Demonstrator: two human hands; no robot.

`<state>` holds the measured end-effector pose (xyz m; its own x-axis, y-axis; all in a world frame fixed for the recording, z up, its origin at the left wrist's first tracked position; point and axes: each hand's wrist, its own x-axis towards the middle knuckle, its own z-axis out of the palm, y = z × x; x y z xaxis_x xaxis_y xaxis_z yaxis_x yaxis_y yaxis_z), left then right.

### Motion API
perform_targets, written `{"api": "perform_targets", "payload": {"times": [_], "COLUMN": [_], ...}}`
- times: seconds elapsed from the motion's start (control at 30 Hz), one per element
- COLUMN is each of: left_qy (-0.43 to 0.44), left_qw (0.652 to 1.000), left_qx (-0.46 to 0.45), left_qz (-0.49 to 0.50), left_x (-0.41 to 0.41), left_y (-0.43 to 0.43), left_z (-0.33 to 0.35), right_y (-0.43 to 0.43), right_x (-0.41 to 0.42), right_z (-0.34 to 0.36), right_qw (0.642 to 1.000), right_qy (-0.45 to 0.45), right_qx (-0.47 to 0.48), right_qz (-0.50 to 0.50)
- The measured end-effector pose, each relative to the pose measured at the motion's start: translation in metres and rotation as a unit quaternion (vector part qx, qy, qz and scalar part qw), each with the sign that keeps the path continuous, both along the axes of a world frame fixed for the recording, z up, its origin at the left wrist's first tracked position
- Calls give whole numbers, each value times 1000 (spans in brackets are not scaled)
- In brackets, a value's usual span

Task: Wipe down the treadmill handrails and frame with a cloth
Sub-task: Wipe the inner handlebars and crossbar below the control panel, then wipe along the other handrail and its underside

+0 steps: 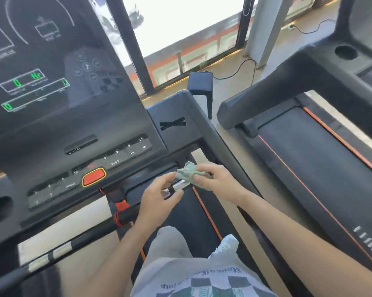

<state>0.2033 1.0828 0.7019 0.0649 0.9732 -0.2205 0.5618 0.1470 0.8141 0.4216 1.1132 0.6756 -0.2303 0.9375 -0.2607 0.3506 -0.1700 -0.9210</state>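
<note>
I stand on a black treadmill with its console (58,99) ahead at the left. My right hand (215,179) grips a crumpled pale green cloth (186,172) and presses it on the short front handlebar (178,186), over its silver sensor section. My left hand (159,198) holds the same bar just left of the cloth, thumb under and fingers curled over it. The right side handrail (204,129) runs from the console corner back toward me. A second front bar (52,254) with silver patches lies low at the left.
A red stop button (94,176) and red safety cord (120,213) sit below the console. The belt (193,215) with orange edge stripes lies under my legs. A second treadmill (309,146) stands close on the right, and a dark stool (200,82) stands by the window.
</note>
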Motion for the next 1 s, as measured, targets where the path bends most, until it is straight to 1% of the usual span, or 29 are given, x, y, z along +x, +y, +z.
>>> {"api": "perform_targets", "payload": {"times": [0.13, 0.23, 0.37, 0.43, 0.5, 0.57, 0.7, 0.83, 0.9, 0.97, 1.0], "left_qy": [-107, -140, -216, -265, -311, -323, -230, -190, -181, -156, -115], "left_qw": [990, 978, 953, 935, 917, 911, 954, 975, 980, 982, 982], "left_qx": [-86, -134, -193, -218, -241, -247, -173, -72, -14, 62, 118], "left_qz": [-24, -71, -93, -85, -70, -69, -86, -91, -84, -82, -93], "left_x": [29, 41, 47, 50, 53, 54, 43, 23, 15, 9, 5], "left_y": [25, 54, 85, 98, 109, 119, 143, 179, 194, 204, 207], "left_z": [20, 22, 16, 17, 17, 20, 21, 29, 38, 41, 37], "right_y": [-7, -7, -7, -8, -6, -1, 23, 67, 90, 109, 116], "right_x": [11, 17, 30, 34, 35, 35, 33, 26, 19, 12, 10], "right_z": [21, 32, 36, 35, 32, 30, 38, 59, 66, 62, 56], "right_qw": [995, 982, 976, 966, 963, 967, 971, 982, 971, 938, 916], "right_qy": [88, 155, 138, 145, 131, 101, 72, -20, -87, -178, -224], "right_qx": [-46, -67, -59, -66, -72, -64, -45, 18, 94, 219, 279], "right_qz": [-10, -82, -160, -202, -223, -225, -224, -188, -203, -201, -182]}}
